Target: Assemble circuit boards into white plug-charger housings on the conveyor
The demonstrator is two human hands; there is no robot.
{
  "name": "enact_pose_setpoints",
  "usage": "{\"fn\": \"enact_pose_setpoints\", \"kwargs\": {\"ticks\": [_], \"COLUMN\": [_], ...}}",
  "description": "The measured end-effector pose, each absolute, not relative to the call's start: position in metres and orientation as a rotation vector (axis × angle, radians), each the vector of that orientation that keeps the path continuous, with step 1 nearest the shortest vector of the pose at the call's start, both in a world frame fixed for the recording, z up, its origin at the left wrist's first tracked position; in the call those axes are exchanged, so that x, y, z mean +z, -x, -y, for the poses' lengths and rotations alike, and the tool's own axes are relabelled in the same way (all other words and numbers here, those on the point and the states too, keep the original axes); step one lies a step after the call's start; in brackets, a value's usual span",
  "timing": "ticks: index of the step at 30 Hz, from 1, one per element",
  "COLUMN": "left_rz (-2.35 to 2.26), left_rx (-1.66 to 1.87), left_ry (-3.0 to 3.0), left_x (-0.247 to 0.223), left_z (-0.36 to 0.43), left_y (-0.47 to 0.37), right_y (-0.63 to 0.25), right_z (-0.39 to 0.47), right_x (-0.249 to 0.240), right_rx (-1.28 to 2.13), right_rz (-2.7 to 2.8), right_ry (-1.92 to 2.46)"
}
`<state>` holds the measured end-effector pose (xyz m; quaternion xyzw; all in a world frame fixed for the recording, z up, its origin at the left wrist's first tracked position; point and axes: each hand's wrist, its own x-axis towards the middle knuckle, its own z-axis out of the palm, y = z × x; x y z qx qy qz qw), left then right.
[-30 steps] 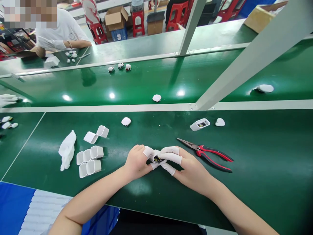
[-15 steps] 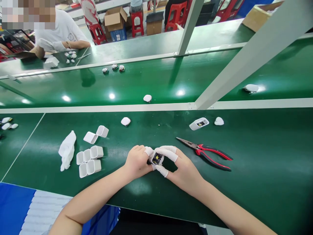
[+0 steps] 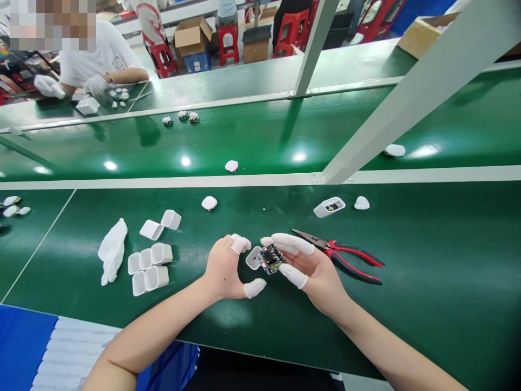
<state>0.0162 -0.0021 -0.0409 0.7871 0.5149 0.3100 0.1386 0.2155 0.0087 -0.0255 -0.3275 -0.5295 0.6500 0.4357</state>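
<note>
My right hand [image 3: 295, 260] pinches a small black circuit board [image 3: 272, 259] between thumb and fingers, its component side facing me. At the board's left edge sits a white plastic end piece [image 3: 254, 258]; whether it is joined to the board I cannot tell. My left hand [image 3: 230, 269] is open just left of them, thumb and fingers apart with nothing between. White finger cots cover fingertips on both hands. Beside my right hand lie red-and-black long-nose pliers [image 3: 340, 254]. Beyond them are a white housing [image 3: 329, 207] with electronics inside and a small white cap [image 3: 361, 203].
Several white hollow housings [image 3: 150, 266] stand left of my hands, beside a crumpled white glove-like item [image 3: 113, 251]. A white-topped unit [image 3: 209, 203] lies ahead. A metal post [image 3: 391, 108] slants over the green conveyor belt [image 3: 260, 130]. A co-worker [image 3: 101, 60] sits across.
My left hand has let go and opened. The board, earlier inside the white piece between both hands, now shows outside it in my right hand. Units on the belt have shifted left.
</note>
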Motion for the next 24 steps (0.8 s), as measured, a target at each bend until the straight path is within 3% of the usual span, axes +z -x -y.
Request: {"fn": "enact_pose_setpoints", "kwargs": {"ticks": [5, 13, 20, 24], "left_rz": [-1.29, -1.245, -1.116, -0.982], "left_rx": [1.283, 1.425, 1.111, 0.976], "left_ry": [-2.367, -2.334, -1.581, -1.497], "left_x": [-0.042, -0.044, -0.0477, -0.0446], "left_z": [0.0077, 0.0077, 0.0123, 0.0132], "left_y": [-0.017, -0.0183, -0.0176, -0.0196], "right_y": [-0.2123, -0.2159, -0.2165, -0.213], "right_z": [-0.0038, -0.0037, -0.0054, -0.005], "right_x": [-0.0212, -0.0238, -0.0217, -0.0169], "right_rx": [1.695, 1.499, 1.027, 0.941], "right_rz": [1.35, 1.626, 1.954, 1.985], "right_ry": [0.714, 0.763, 0.737, 0.632]}}
